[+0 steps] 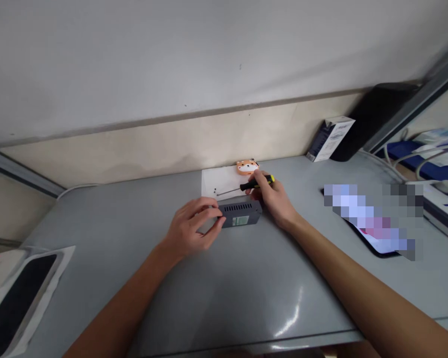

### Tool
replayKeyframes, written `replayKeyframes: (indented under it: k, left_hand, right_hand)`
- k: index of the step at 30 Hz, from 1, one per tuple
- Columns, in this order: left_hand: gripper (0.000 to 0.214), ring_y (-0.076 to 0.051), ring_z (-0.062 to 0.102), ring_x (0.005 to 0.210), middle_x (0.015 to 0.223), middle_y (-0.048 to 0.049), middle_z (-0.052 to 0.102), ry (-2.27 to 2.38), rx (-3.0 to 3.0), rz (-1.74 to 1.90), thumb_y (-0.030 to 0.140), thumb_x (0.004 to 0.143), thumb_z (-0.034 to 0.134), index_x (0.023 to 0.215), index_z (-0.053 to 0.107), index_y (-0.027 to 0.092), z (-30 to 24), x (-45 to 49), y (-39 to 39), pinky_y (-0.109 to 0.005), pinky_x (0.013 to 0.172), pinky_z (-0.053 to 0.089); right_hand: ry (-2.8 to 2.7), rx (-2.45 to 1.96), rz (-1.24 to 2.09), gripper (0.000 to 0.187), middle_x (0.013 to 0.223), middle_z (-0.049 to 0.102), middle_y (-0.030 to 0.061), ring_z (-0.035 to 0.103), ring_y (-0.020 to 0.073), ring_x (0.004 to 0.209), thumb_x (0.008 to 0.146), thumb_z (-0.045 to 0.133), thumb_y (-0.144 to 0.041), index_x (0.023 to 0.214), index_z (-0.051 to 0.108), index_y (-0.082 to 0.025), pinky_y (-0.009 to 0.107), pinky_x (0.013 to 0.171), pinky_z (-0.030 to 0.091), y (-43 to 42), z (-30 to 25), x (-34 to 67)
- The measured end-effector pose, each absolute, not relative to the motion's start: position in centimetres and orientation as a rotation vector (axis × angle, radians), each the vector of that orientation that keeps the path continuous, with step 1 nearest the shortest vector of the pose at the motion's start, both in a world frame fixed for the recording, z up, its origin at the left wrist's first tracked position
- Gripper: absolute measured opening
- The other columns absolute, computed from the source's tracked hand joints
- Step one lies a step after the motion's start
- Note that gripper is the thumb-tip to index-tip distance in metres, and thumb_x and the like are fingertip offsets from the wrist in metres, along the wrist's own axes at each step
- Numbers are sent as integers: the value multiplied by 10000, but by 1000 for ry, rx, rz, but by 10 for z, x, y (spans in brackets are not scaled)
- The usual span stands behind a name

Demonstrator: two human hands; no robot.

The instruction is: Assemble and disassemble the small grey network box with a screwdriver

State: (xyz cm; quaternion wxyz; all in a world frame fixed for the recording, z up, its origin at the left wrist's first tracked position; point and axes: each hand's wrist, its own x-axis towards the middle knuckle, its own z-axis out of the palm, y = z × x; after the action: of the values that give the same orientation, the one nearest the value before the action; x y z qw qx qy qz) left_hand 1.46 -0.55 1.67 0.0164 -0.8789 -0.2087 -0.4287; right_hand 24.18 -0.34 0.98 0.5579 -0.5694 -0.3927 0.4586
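A small dark grey metal box (242,214) with vent slots and a green label lies on the grey table (224,293). My left hand (194,226) grips its left end, fingers curled round it. My right hand (272,196) rests at the box's right end and holds a screwdriver (246,186) with a black and yellow handle, its thin shaft pointing left over a white sheet of paper (220,183). Two tiny dark specks, maybe screws, lie on the paper near the tip.
An orange cartoon-animal figure (247,166) sits behind the paper. A white and blue carton (330,138) and a black object (377,119) stand at the back right. A phone (373,233) lies right. A flat device (15,293) lies at the left edge.
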Motion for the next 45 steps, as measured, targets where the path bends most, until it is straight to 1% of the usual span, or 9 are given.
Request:
replayKeyframes:
  k: [6, 11, 17, 21, 25, 30, 36, 41, 45]
  left_hand:
    - [141, -161, 736, 835, 953, -36, 730, -641, -2725, -1333, 129, 919, 700, 968, 617, 232, 18, 15, -5, -284, 768, 624]
    - [166, -157, 728, 832, 959, -41, 707, -601, -2728, -1318, 114, 922, 698, 973, 586, 226, 19, 16, -6, -281, 759, 628]
    - [148, -177, 728, 921, 1020, -62, 694, -699, -2793, -1289, 137, 943, 682, 989, 572, 226, 18, 17, -7, -308, 823, 636]
    - [151, -190, 735, 970, 1075, -79, 710, -684, -2811, -1295, 123, 933, 685, 982, 582, 222, 17, 16, -6, -318, 867, 630]
    - [132, -185, 748, 985, 1107, -83, 735, -702, -2847, -1272, 98, 969, 631, 978, 577, 218, 16, 15, -6, -319, 887, 623]
    - [118, -164, 740, 861, 1071, -82, 738, -669, -2820, -1239, 97, 992, 592, 969, 579, 212, 18, 13, -5, -292, 794, 613]
    - [138, -161, 723, 859, 1028, -77, 729, -661, -2833, -1233, 82, 979, 567, 1021, 602, 209, 24, 14, -6, -280, 767, 603]
    - [152, -161, 696, 807, 973, -70, 709, -687, -2824, -1303, 63, 906, 538, 914, 561, 213, 24, 13, -8, -296, 731, 589]
    - [170, -154, 667, 720, 933, -59, 706, -695, -2800, -1313, 55, 841, 530, 869, 511, 222, 23, 10, -5, -293, 655, 557]
  right_hand:
    - [-896, -1336, 1095, 563, 683, 692, 17, 556, 152, 584, 762, 687, -771, 827, 641, -214, 301, 593, 441, -2, 11, 241]
    - [-897, -1338, 1096, 554, 688, 697, 20, 562, 151, 595, 781, 666, -762, 834, 644, -211, 299, 595, 440, -3, 11, 241]
    - [-899, -1331, 1097, 602, 684, 689, 14, 554, 146, 595, 727, 682, -810, 808, 617, -217, 296, 597, 446, -4, 13, 240]
    - [-901, -1339, 1089, 598, 686, 683, 8, 545, 142, 589, 742, 670, -808, 827, 611, -218, 295, 590, 432, -4, 13, 240]
    - [-920, -1322, 1092, 600, 678, 675, 2, 549, 146, 589, 729, 692, -802, 841, 606, -219, 294, 587, 425, -4, 13, 241]
    - [-910, -1309, 1081, 581, 676, 675, 3, 545, 140, 557, 766, 679, -787, 838, 598, -217, 300, 576, 407, -2, 9, 244]
    - [-934, -1298, 1072, 570, 676, 671, -8, 542, 139, 526, 812, 632, -790, 861, 602, -224, 310, 567, 377, 0, 4, 247]
    - [-995, -1324, 1053, 612, 717, 707, 11, 548, 140, 519, 783, 652, -818, 858, 645, -211, 323, 574, 397, -1, 3, 247]
    - [-934, -1336, 1040, 573, 697, 699, 2, 545, 130, 506, 811, 663, -788, 843, 637, -217, 315, 585, 399, -1, 2, 248]
